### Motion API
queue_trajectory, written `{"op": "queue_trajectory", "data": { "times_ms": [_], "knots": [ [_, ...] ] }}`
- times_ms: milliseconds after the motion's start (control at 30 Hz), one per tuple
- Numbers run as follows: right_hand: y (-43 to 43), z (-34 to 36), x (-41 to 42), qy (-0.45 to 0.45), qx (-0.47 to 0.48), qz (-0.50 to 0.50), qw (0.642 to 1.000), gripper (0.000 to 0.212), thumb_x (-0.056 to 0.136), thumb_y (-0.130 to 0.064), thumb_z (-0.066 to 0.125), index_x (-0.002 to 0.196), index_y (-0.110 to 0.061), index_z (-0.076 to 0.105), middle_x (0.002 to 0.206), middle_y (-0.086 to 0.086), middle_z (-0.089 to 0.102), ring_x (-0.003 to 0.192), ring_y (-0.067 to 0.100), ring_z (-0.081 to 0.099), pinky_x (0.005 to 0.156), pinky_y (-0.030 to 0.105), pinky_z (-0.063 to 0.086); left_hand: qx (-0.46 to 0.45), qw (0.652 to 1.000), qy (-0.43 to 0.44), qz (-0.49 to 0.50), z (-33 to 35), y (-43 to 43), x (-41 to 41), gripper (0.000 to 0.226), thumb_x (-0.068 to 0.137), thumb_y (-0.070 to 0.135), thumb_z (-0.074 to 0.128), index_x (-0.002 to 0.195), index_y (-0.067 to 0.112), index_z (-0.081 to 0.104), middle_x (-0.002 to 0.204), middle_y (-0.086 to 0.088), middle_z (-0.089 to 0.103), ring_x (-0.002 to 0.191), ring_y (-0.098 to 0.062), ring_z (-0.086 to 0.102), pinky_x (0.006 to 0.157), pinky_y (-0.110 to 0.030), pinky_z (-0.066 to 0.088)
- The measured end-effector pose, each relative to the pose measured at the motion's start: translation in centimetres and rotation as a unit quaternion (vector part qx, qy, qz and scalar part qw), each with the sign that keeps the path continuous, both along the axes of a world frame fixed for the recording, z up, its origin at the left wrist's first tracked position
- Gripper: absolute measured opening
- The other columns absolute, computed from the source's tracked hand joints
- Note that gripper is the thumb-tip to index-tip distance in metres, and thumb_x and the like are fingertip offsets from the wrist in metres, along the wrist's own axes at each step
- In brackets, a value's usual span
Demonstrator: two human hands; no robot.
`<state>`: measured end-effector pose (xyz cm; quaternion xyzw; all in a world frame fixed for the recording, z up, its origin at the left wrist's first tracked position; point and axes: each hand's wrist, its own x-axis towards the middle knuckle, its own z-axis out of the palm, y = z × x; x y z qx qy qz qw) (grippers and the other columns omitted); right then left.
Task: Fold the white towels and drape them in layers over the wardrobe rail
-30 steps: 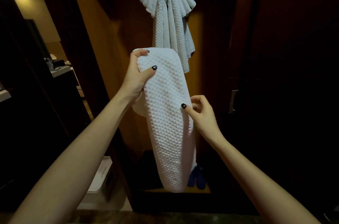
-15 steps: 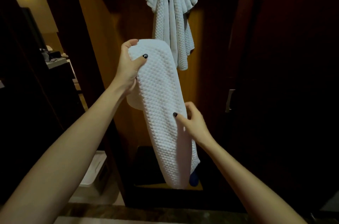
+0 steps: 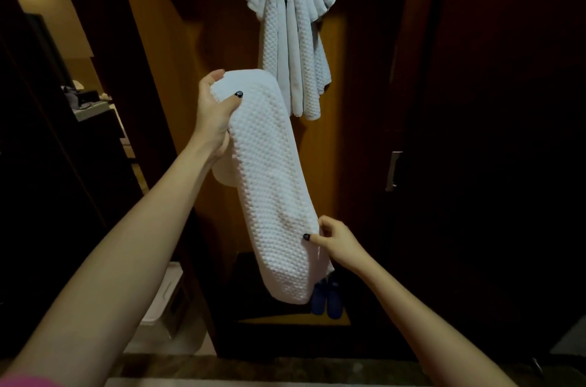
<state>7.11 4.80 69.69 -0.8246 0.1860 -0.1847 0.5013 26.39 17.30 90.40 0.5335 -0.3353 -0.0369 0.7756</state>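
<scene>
Possibly the towel, clutched by the left hand and pinched below it by the right hand, could be unfolded by slack.

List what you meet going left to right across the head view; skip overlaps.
white bin → left hand → held towel → right hand → metal door handle

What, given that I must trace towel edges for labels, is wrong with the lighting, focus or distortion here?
Head view: dim, warm light, yet the held towel and hanging towels are bright with a crisp weave; head view, right side: the door is almost black, detail lost; head view, lower corners: wide-angle stretch enlarges the forearms.
</scene>
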Motion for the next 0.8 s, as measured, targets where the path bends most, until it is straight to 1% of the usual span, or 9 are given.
{"op": "queue_trajectory", "data": {
  "times_ms": [100,167,233,333,433,567,667,733,800],
  "knots": [
    [-0.8,-0.2,-0.7,-0.04,0.005,-0.057,0.998,0.029,0.095,-0.028,0.06,0.08,-0.009,0.045,0.074,0.003,0.044,0.068,0.014,0.043,0.063,0.029,0.034,-0.011,1.0,0.003,0.0,0.2,0.1,0.3,0.045,0.089,-0.009,0.053,0.124,0.017,0.039,0.126,-0.013,0.044,0.106,-0.018,0.053,0.072,-0.02,0.052],
    [-1.4,-0.1,-1.3,-0.063,0.019,-0.094,0.993,0.031,0.097,-0.03,0.057,0.077,-0.011,0.042,0.071,0.002,0.039,0.065,0.012,0.039,0.06,0.029,0.031,-0.011,1.0,0.0,0.0,0.2,0.1,0.5,0.045,0.089,-0.01,0.052,0.124,0.017,0.039,0.124,-0.012,0.045,0.105,-0.017,0.053,0.072,-0.02,0.053],
    [-1.8,-0.3,-2.0,-0.059,0.002,-0.095,0.994,0.035,0.097,-0.035,0.056,0.076,-0.01,0.046,0.071,0.0,0.046,0.065,0.013,0.045,0.06,0.032,0.033,-0.011,1.0,0.003,-0.004,0.1,0.1,0.4,0.045,0.089,-0.01,0.052,0.123,0.017,0.039,0.122,-0.01,0.046,0.103,-0.015,0.054,0.072,-0.02,0.053],
    [-2.2,-1.5,-3.0,0.041,-0.013,-0.019,0.999,0.031,0.091,-0.044,0.063,0.092,-0.014,0.071,0.091,-0.003,0.072,0.083,0.015,0.067,0.067,0.03,0.046,-0.033,0.999,0.024,-0.012,0.3,0.0,0.4,0.045,0.09,-0.011,0.05,0.124,0.016,0.039,0.115,-0.005,0.049,0.098,-0.012,0.056,0.073,-0.02,0.053],
    [-2.4,-3.4,-3.7,0.096,-0.024,-0.004,0.995,0.051,0.078,-0.056,0.065,0.091,-0.007,0.071,0.092,0.011,0.072,0.079,0.02,0.067,0.064,0.03,0.041,-0.044,0.998,0.035,-0.014,0.7,0.0,0.8,0.044,0.09,-0.011,0.05,0.124,0.016,0.04,0.115,-0.006,0.049,0.1,-0.015,0.056,0.075,-0.022,0.054],
    [-2.6,-4.0,-3.5,0.137,-0.069,-0.009,0.988,0.037,0.084,-0.04,0.069,0.088,-0.004,0.07,0.09,0.012,0.071,0.074,0.012,0.06,0.062,0.028,0.039,-0.04,0.999,0.033,-0.006,0.8,-0.2,0.7,0.044,0.089,-0.011,0.049,0.124,0.014,0.04,0.113,-0.005,0.05,0.098,-0.014,0.056,0.074,-0.022,0.053],
    [-2.8,-4.2,-3.4,0.159,-0.088,-0.032,0.983,0.046,0.086,-0.041,0.067,0.073,0.003,0.059,0.071,0.012,0.057,0.062,0.012,0.047,0.055,0.029,0.029,-0.04,0.998,0.039,-0.012,0.5,-0.2,0.8,0.044,0.089,-0.011,0.049,0.124,0.014,0.04,0.112,-0.005,0.05,0.097,-0.014,0.057,0.074,-0.024,0.054],
    [-2.8,-4.1,-3.5,0.177,-0.107,-0.036,0.978,0.049,0.087,-0.044,0.067,0.064,-0.005,0.047,0.066,0.008,0.044,0.056,0.012,0.037,0.051,0.028,0.022,-0.04,0.998,0.045,-0.012,0.2,-0.2,0.8,0.044,0.09,-0.011,0.049,0.125,0.014,0.04,0.112,-0.004,0.05,0.097,-0.014,0.057,0.073,-0.023,0.054],
    [-2.7,-4.1,-3.8,0.196,-0.103,-0.009,0.975,0.05,0.086,-0.045,0.068,0.061,-0.012,0.041,0.063,0.003,0.039,0.053,0.011,0.033,0.048,0.026,0.02,-0.04,0.998,0.051,-0.012,0.1,-0.2,0.8,0.044,0.09,-0.01,0.049,0.125,0.014,0.04,0.111,-0.004,0.05,0.095,-0.013,0.058,0.072,-0.022,0.054]
  ]
}}
